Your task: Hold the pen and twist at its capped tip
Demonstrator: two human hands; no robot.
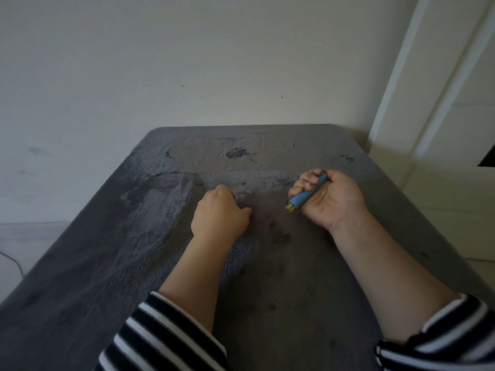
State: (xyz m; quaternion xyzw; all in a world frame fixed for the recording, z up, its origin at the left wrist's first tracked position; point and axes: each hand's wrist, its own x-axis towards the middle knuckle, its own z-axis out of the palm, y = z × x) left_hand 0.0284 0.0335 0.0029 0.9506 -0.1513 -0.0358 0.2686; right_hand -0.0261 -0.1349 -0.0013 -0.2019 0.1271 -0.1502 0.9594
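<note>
Striped sleeves (166, 338) frame the bottom of the view. Mid-frame, the left hand (221, 214) rests knuckles-up on the grey plush tabletop (107, 263), fingers curled under, holding nothing visible. Right of centre, the right hand (328, 198) grips a blue tool (308, 192) in its fist, yellow tip angled down toward the fabric. A pale wall (187, 62) stands behind.

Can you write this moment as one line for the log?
right hand: grips blue tube, yellow tip down | left hand: curled, knuckles up, on grey plush cover | wall behind
</note>
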